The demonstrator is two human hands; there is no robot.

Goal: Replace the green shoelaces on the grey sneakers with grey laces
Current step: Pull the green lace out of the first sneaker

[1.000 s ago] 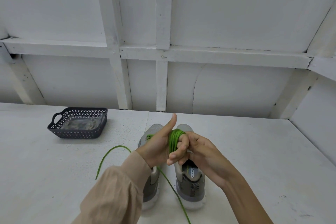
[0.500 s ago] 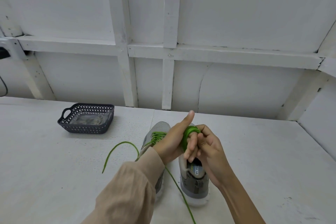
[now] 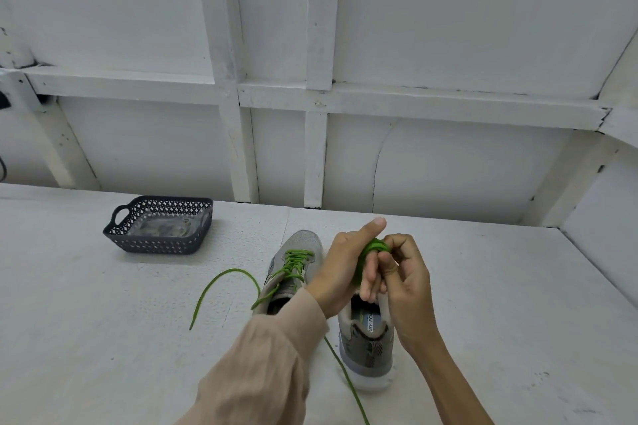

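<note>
Green winding nearly done, one shoe stripped

We note the left hand (image 3: 340,269) with fingers straight and thumb raised, serving as a spool; the green lace (image 3: 366,257) sits wound round them. The right hand (image 3: 409,283) pinches the coil, where a second ago it fed turns from below. The tail still trails across the table (image 3: 500,286) toward us, so winding looks unfinished. The right sneaker (image 3: 366,338) stands laceless under the hands. The left sneaker (image 3: 298,245) keeps its green lacing, untied. The basket (image 3: 158,241), far left, holds something grey, likely the new laces.
</note>
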